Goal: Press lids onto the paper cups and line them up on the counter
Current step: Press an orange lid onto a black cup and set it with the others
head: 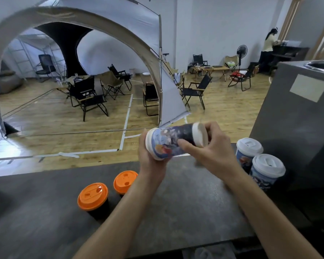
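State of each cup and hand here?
held cup: sideways in the air, white lid on wide end.
left hand: grips lid end.
right hand: grips narrow end.
far white-lidded cup: upright on counter, lidded.
near white-lidded cup: upright, lidded.
far orange-lidded cup: upright, lidded.
near orange-lidded cup: upright, lidded.

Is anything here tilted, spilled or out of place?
Yes. The cup in the left hand and right hand lies sideways above the counter; the orange-lidded cups and white-lidded cups stand upright. No spill shows.
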The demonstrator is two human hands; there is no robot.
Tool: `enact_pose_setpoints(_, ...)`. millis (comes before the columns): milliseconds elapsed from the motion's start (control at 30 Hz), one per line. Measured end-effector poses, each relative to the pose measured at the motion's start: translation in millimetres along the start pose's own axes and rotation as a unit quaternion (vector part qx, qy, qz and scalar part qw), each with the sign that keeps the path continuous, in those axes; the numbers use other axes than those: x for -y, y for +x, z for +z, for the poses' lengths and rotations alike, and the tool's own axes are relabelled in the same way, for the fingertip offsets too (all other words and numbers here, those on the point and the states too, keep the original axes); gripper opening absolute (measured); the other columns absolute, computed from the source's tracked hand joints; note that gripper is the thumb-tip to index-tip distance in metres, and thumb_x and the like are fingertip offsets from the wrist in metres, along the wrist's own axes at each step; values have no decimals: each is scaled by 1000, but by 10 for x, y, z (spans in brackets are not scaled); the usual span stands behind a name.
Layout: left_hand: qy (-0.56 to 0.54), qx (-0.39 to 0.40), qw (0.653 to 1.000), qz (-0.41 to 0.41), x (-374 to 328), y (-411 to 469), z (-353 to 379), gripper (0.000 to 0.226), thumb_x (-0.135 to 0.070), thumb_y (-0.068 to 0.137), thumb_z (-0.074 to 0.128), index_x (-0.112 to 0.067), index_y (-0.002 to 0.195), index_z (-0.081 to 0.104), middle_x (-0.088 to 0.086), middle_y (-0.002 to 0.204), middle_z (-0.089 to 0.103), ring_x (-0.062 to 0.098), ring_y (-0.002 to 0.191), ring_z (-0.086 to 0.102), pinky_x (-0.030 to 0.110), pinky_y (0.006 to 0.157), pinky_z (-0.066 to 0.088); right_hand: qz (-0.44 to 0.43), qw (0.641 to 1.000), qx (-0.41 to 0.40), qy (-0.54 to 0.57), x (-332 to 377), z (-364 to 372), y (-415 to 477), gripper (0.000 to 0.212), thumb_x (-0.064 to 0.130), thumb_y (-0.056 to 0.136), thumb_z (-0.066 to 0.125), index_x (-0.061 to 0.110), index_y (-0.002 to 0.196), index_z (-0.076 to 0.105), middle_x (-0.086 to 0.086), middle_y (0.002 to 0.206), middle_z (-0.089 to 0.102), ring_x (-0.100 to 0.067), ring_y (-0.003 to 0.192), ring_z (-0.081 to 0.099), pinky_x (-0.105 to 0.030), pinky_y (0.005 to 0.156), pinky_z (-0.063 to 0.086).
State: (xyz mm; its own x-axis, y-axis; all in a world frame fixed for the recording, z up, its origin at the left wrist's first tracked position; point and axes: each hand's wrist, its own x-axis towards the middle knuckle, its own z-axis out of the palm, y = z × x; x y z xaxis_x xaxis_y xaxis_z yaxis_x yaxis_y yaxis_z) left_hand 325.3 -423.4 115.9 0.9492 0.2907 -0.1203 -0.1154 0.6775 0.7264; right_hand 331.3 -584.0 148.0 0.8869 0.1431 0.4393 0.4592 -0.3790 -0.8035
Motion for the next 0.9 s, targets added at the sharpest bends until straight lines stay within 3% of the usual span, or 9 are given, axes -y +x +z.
enact_pose_setpoints(67, 72, -9, 992, 100, -109, -26, -18, 50, -52, 90, 65, -7, 111, 69, 11, 100, 73, 26, 90, 71, 39, 76, 59, 31, 992, 119, -31, -180, -135, -81, 80, 55, 60, 92, 27, 121, 50, 9, 102, 68, -4, 91, 67, -31, 79, 58)
enact_pose_setpoints(167, 198, 25, 963, 183, -3, -81, 25, 36, -40, 85, 78, -17, 111, 67, 8, 110, 71, 25, 98, 70, 42, 86, 56, -8, 971, 225, -76, -400, -23, -293, 100, 53, 61, 93, 33, 144, 42, 17, 117, 68, 2, 109, 64, -26, 93, 54)
enact_pose_setpoints(267, 255, 86, 948, 168, 294, -151, 88, 7, -22, 100, 64, -18, 100, 70, 4, 100, 75, 22, 94, 70, 38, 86, 55, 5, 986, 167, 21, -642, 187, -482, 87, 26, 66, 96, 18, 142, 54, 18, 129, 65, 1, 119, 61, -15, 93, 50)
enact_pose_setpoints(433, 345, 114, 926, 102, 757, -91, -144, 32, -22, 110, 40, -10, 105, 70, 3, 99, 74, 9, 89, 67, 21, 80, 52, 64, 993, 96, 38, -1088, 85, -874, 85, 15, 69, 94, 37, 137, 47, 18, 130, 61, 0, 114, 61, -18, 87, 54)
enact_pose_setpoints(567, 416, 169, 889, 85, 1173, -50, -101, 24, -20, 109, 43, -22, 103, 66, -1, 103, 73, 9, 95, 70, 30, 85, 55, 147, 989, 0, 27, -1476, -412, -1224, 84, 17, 68, 95, 35, 136, 49, 21, 131, 60, 6, 119, 58, -11, 92, 49)
enact_pose_setpoints(667, 515, 228, 814, 144, 1441, 7, 84, 12, -21, 103, 59, -27, 111, 64, -9, 112, 68, 5, 103, 64, 27, 88, 54, 190, 978, -85, 0, -1714, -799, -1408, 74, 7, 66, 95, 28, 125, 57, 16, 125, 65, 13, 111, 60, -6, 90, 47)
enact_pose_setpoints(733, 549, 280, 755, 226, 1603, 51, 268, 25, -20, 97, 66, -21, 122, 64, -5, 122, 63, 10, 114, 59, 28, 99, 49, 208, 970, -122, -40, -1906, -1014, -1518, 67, 6, 64, 96, 29, 116, 60, 9, 119, 69, 7, 107, 64, -19, 93, 52)
enact_pose_setpoints(800, 585, 335, 663, 325, 1769, 101, 486, 43, -20, 91, 72, -15, 132, 59, 3, 135, 55, 17, 127, 51, 30, 109, 41, 218, 963, -142, -68, -2061, -1187, -1583, 66, 9, 63, 96, 26, 115, 61, 5, 117, 70, -4, 108, 66, -33, 95, 55)
enact_pose_setpoints(900, 632, 377, 528, 424, 2024, 221, 853, 74, -24, 78, 84, -9, 143, 51, 13, 148, 50, 30, 136, 46, 39, 112, 37, 222, 957, -161, -90, -2183, -1340, -1577, 73, 8, 63, 96, 25, 121, 55, 3, 117, 67, -10, 109, 64, -14, 90, 50)
